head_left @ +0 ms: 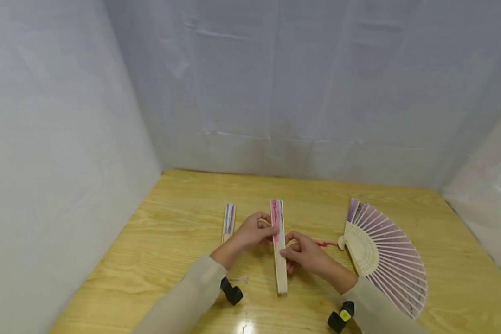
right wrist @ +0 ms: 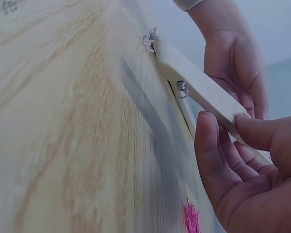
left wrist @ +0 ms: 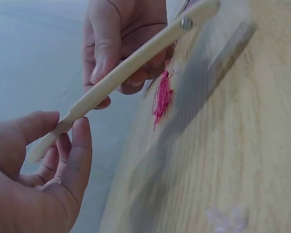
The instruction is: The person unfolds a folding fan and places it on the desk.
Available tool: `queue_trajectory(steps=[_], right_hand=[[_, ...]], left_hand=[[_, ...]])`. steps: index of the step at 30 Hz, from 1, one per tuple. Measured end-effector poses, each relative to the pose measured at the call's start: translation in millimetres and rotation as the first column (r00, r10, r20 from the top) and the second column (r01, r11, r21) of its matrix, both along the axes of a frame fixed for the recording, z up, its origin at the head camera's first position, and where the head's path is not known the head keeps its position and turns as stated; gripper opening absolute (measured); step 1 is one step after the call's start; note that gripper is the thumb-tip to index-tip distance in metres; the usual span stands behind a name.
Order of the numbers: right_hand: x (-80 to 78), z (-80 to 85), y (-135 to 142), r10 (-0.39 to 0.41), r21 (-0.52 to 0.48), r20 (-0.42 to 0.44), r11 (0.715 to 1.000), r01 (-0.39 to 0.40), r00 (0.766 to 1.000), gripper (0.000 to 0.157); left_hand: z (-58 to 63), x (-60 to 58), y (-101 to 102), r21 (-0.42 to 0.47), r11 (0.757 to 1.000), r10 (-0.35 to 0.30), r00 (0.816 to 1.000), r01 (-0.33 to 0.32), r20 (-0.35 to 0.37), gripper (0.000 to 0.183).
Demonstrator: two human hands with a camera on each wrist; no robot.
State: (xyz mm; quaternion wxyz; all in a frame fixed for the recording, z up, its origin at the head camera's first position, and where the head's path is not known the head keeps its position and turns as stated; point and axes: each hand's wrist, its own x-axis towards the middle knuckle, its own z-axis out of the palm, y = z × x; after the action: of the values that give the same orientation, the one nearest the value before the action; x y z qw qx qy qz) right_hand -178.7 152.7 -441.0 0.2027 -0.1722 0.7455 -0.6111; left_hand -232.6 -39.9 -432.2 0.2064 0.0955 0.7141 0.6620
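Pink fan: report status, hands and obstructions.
Left hand and right hand both pinch closed pink fan, lifted off table. Nothing in the way.

The counter (head_left: pixel 175 260) is light wood with a plain grain, closed in by pale sheeting along its far edge and both side edges. Toward its left side a closed folding fan with purple cloth (head_left: pixel 228 222) lies flat, pointing at the far edge, and toward the right edge an opened fan with pale ribs and purple cloth (head_left: pixel 386 255) lies spread, a pink tassel (head_left: pixel 326 243) on the wood just beside its pivot. A pale tassel (head_left: pixel 241 279) lies nearer the near edge, where a bright patch of light shines on the wood.
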Motion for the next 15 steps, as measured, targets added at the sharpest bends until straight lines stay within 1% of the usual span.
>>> queue_trajectory(steps=[2, 5, 8, 13, 15], right_hand=[[0.5, -0.8, 1.1, 0.006, -0.015, -0.003, 1.0, -0.006, 1.0, 0.021], [0.5, -2.2, 2.6, 0.004, -0.026, -0.006, 1.0, -0.004, 1.0, 0.019], [-0.2, -4.1, 4.0, -0.007, -0.04, 0.008, 0.999, 0.007, 1.0, 0.019], [-1.5, -6.9, 7.6, -0.007, -0.08, 0.077, 0.997, 0.014, 0.997, 0.018], [-1.5, -7.0, 8.7, -0.006, -0.092, 0.101, 0.996, 0.015, 0.995, 0.017]], left_hand=[[-2.9, 1.2, -0.4, 0.025, 1.0, -0.004, 1.0, 0.004, 0.006, 0.023], [-5.9, 3.4, -1.3, 0.034, 0.999, -0.015, 1.0, 0.014, 0.013, 0.023], [-6.6, 6.3, -1.7, 0.03, 0.999, -0.019, 1.0, 0.018, 0.022, 0.023], [-7.7, 9.3, 0.3, 0.013, 1.0, -0.02, 0.999, 0.02, 0.029, 0.021], [-8.6, 9.8, 1.6, 0.007, 1.0, -0.015, 1.0, 0.015, 0.017, 0.02]])
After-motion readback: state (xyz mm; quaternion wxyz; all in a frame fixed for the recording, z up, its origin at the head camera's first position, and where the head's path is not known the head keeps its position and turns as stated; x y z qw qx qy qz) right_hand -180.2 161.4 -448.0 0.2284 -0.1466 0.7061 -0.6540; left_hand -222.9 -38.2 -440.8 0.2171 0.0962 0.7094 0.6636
